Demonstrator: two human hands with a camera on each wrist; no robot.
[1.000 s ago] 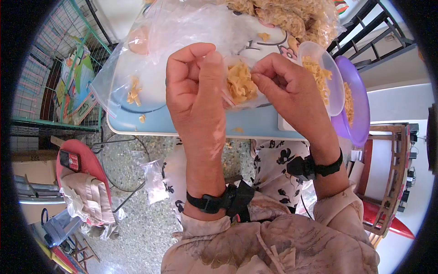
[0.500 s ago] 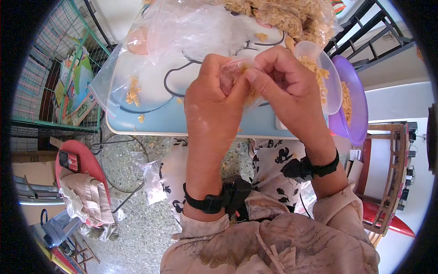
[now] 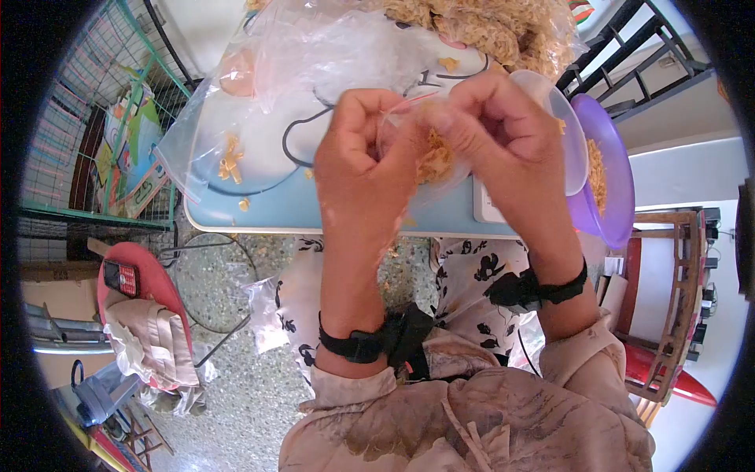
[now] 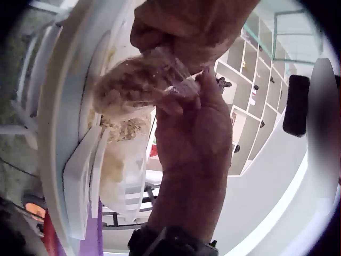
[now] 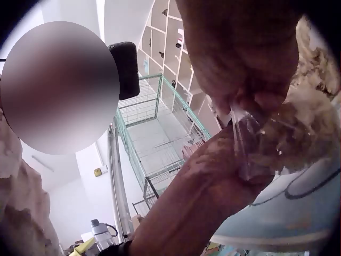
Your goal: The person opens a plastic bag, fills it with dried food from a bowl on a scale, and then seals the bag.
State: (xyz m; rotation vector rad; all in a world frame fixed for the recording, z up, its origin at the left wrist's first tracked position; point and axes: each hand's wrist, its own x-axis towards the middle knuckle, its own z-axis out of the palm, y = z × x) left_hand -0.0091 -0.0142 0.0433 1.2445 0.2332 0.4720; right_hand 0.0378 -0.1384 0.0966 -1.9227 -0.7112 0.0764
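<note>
Left hand (image 3: 366,169) and right hand (image 3: 519,153) both pinch the top of the small clear bag (image 3: 435,163), yellowish flakes inside, over the bench (image 3: 271,211), near side. Translucent tub (image 3: 576,138) and purple basin (image 3: 624,185) to the right. Big flake bag (image 3: 511,35) far right.

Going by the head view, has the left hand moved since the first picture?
Yes, to the right: the curved black line on the tabletop, partly hidden by the left hand at first, now shows beside it on the left.
</note>
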